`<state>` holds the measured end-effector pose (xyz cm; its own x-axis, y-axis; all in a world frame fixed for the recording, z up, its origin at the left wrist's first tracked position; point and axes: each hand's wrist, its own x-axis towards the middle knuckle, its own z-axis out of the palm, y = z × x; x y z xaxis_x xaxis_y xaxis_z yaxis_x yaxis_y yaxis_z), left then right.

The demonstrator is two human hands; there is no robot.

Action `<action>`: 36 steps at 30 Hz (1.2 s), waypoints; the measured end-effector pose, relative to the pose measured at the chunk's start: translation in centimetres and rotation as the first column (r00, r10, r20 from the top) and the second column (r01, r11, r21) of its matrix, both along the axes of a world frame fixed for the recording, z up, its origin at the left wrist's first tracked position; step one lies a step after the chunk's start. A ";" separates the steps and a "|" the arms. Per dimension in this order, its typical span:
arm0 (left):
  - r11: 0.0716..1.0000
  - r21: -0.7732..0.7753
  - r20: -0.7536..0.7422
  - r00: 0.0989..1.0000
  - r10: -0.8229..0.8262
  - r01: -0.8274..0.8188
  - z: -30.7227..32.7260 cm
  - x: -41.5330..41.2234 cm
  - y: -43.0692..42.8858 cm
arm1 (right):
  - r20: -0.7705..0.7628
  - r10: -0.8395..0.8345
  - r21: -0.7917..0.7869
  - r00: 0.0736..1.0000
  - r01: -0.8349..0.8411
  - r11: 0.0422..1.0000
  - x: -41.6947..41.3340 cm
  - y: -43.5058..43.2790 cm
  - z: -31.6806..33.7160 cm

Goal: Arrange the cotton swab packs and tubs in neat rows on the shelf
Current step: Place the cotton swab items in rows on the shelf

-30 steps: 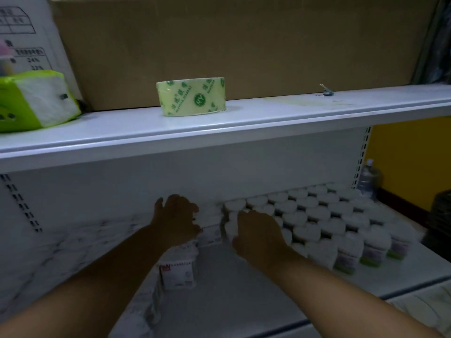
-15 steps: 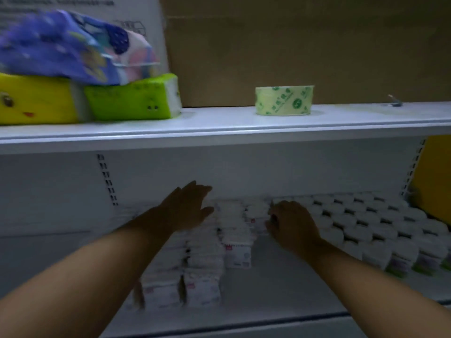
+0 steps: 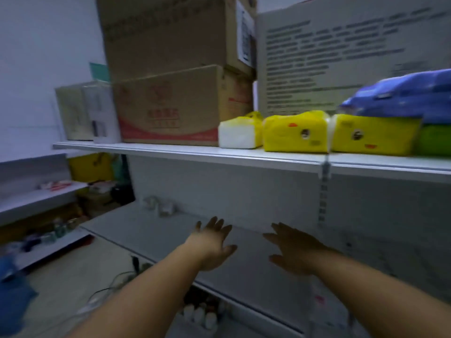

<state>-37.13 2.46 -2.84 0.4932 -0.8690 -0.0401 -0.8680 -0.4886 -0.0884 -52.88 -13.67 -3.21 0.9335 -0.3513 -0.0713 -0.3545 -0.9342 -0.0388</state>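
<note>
**Both hands open, nothing held**

Left hand (image 3: pixel 214 242) and right hand (image 3: pixel 292 250) hover over the shelf (image 3: pixel 170 235), fingers spread and straight, probably reaching for more stock. A few small whitish packs (image 3: pixel 159 206) sit far back left, well apart from both hands. Blurred, labels unreadable.

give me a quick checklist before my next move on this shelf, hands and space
1. Left hand free: ok, fingers spread, holding nothing.
2. Right hand free: ok, open, holding nothing.
3. Room on the shelf under the hands: ok, bare surface there.
4. Swab packs and tubs in view: not ok, none clearly seen.
5. Small white items at the shelf's back left are swab stock: cannot tell, too blurred.
6. Rows neat: cannot tell, no rows visible from this angle.
</note>
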 end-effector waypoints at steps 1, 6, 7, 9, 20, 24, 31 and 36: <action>0.999 -0.005 -0.012 0.999 0.040 -0.040 -0.2 1.6 1.9 | -0.012 0.023 0.008 1.000 -0.023 1.000 2.2 1.1 -0.4; 0.973 -0.002 -0.123 0.965 0.230 -0.232 -2.8 8.5 9.3 | -0.069 0.157 0.102 0.985 -0.150 0.983 11.8 5.7 -3.2; 0.967 -0.001 -0.141 0.958 0.252 -0.254 -3.4 9.8 10.1 | -0.088 0.172 0.128 0.981 -0.160 0.979 13.4 6.4 -3.7; 0.957 -0.004 -0.171 0.943 0.286 -0.291 -4.6 12.6 11.4 | -0.113 0.184 0.166 0.976 -0.164 0.972 16.7 7.1 -4.4; 0.939 0.005 -0.253 0.908 0.334 -0.344 -8.5 30.6 8.2 | 0.018 0.104 0.246 0.994 -0.106 0.963 35.4 3.8 -8.8; 0.932 -0.067 -0.368 0.877 0.309 -0.356 -9.5 36.1 8.0 | 0.140 -0.009 0.366 0.990 -0.043 0.930 40.6 4.1 -10.1; 0.809 -0.332 -0.531 0.805 0.264 -0.484 -12.2 46.8 6.3 | 0.221 -0.581 0.701 0.783 0.286 0.653 50.4 5.0 -12.7; 0.800 -0.439 -0.541 0.831 0.128 -0.409 -13.5 53.3 3.1 | 0.199 -0.822 0.640 0.533 0.565 0.521 55.3 6.6 -12.8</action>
